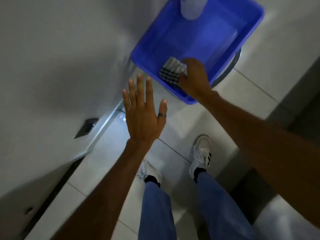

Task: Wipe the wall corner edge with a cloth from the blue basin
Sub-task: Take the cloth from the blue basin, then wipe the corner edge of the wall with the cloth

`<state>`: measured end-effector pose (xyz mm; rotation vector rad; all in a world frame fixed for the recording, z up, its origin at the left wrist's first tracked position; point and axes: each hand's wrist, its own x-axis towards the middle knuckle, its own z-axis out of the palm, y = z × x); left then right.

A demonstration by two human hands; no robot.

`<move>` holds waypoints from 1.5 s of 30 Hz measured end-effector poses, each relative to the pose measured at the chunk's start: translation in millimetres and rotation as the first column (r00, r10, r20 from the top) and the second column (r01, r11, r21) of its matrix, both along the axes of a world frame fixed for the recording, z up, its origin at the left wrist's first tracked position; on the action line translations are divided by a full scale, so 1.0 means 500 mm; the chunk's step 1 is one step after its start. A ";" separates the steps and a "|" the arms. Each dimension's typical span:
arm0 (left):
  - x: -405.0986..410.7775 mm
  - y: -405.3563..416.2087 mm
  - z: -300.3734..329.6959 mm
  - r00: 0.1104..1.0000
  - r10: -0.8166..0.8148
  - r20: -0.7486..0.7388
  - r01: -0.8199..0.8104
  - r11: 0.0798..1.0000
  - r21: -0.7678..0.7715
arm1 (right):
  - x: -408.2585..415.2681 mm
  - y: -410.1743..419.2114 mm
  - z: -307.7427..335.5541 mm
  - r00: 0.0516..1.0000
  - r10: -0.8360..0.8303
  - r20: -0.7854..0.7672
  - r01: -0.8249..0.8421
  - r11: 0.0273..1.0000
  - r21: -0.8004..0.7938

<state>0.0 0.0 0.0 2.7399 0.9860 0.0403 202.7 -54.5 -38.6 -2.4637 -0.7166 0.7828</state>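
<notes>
A blue basin (223,54) stands on a dark metal frame ahead of me, right of the white wall (60,58). A folded black-and-white checked cloth (170,71) lies in the basin's near corner. My right hand (194,77) reaches into the basin, with its fingers on the cloth's right side. My left hand (142,112) hovers flat with spread fingers, a ring on the thumb, between the wall and the basin, holding nothing. The wall's lower edge (105,122) runs along the floor below that hand.
A pale rounded object (191,7) sits at the basin's far end. My two feet in white shoes (201,155) stand on a light tiled floor. A dark slot (86,127) marks the wall low down. A darker strip of floor (301,104) lies at right.
</notes>
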 end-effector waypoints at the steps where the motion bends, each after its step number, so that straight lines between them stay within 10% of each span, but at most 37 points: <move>1: -0.001 0.002 -0.033 1.000 -0.022 -0.020 0.022 1.000 0.004 | 0.016 0.012 -0.037 1.000 -0.004 0.001 0.004 0.999 -0.043; 10: -0.089 0.062 -0.135 0.973 -0.118 -0.199 0.119 0.993 -0.008 | 0.084 0.057 -0.125 0.953 -0.203 -0.226 0.154 0.964 -0.218; 21: -0.160 0.119 -0.136 0.943 -0.228 -0.244 0.256 0.963 0.090 | -0.040 0.030 0.024 0.538 -0.332 -0.775 0.722 0.656 0.220; 25: -0.188 0.178 -0.163 0.898 -0.302 -0.319 0.378 0.901 0.213 | -0.172 0.032 0.028 0.620 -0.346 -0.704 0.671 0.699 0.248; 29: -0.201 0.243 -0.186 0.837 -0.431 -0.338 0.528 0.799 0.289 | -0.321 0.056 -0.084 0.757 -0.460 -0.464 0.606 0.760 0.236; 36: -0.217 0.295 -0.311 0.640 -0.553 -0.533 0.749 0.603 0.274 | -0.531 0.104 -0.380 0.428 -0.625 -0.653 0.807 0.589 -0.035; 45: -0.231 0.362 -0.375 0.597 -0.406 -0.692 0.776 0.511 0.370 | -0.640 0.269 -0.561 0.376 -0.484 -0.790 0.818 0.574 0.038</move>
